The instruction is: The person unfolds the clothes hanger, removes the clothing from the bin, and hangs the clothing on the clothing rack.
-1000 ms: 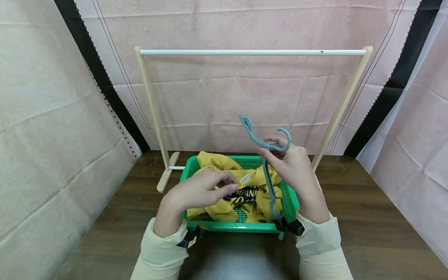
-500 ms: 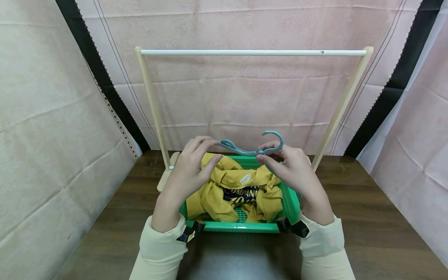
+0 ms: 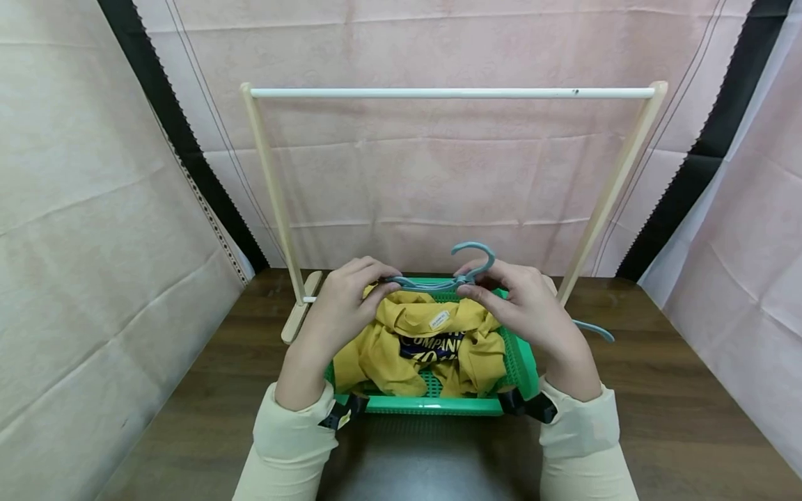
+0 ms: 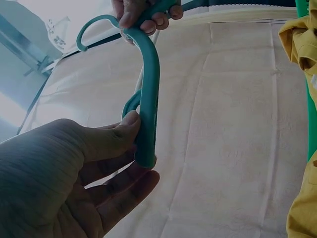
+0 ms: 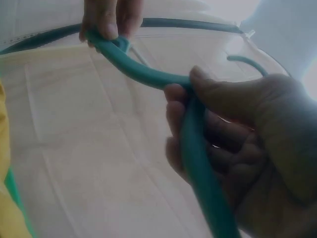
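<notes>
Both hands hold a blue-green clothes hanger (image 3: 432,286) above the basket. My left hand (image 3: 341,299) pinches one end of it between thumb and fingers, as the left wrist view shows on the hanger (image 4: 150,89). At the neck, just under the hook, my right hand (image 3: 520,299) grips it; the hook curves up and to the left. The hanger's other end sticks out past the right wrist. Below lies a crumpled yellow garment (image 3: 388,348) with a dark printed patch and a white label. It sits in a green plastic basket (image 3: 432,406).
Behind the basket stands a rack with a white rail (image 3: 438,93) and pale wooden posts (image 3: 272,188). Its left foot (image 3: 301,309) rests on the brown wooden table (image 3: 651,390). Pale fabric walls (image 3: 94,209) enclose the table at the back and sides.
My left hand has moved up from over the garment and taken hold of the hanger's end. The right hand has turned the hanger from steeply tilted to roughly level.
</notes>
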`<state>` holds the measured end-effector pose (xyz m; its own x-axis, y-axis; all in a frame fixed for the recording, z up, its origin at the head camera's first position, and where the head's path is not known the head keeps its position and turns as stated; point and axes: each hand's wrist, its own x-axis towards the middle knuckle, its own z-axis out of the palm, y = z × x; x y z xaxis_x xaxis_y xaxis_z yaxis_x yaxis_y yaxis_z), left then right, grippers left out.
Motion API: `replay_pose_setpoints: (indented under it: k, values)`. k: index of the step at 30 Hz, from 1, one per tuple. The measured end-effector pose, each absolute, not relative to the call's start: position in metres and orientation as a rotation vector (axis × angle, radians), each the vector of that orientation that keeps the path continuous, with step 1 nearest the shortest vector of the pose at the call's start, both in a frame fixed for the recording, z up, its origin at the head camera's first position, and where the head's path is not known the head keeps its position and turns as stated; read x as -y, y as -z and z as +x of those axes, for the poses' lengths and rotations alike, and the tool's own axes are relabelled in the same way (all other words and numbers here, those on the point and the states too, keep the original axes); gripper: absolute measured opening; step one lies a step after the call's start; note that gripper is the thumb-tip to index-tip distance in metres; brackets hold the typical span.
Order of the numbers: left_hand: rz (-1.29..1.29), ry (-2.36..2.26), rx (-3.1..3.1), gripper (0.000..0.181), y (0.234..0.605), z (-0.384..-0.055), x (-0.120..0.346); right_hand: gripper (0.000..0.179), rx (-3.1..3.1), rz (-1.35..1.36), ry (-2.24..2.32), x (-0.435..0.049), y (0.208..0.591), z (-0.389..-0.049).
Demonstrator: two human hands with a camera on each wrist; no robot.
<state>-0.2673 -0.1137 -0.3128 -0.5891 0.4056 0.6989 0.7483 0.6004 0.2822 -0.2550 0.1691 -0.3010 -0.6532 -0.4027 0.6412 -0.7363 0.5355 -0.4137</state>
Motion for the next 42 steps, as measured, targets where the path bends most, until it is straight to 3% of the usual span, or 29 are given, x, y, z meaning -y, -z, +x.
replay_pose_setpoints:
  k: [31,42]
  values:
    - [-0.870,0.923,2.267,0.005,0.3171,-0.2721,0.1152,0.006,2.148,0.951,-0.943,-0.1723,0.3040,-0.2626]
    - [-0.636,1.547,2.250,0.008,0.3121,-0.2739,0.1176,0.007,2.139,0.935,-0.968,-0.1756,0.3030,-0.2621]
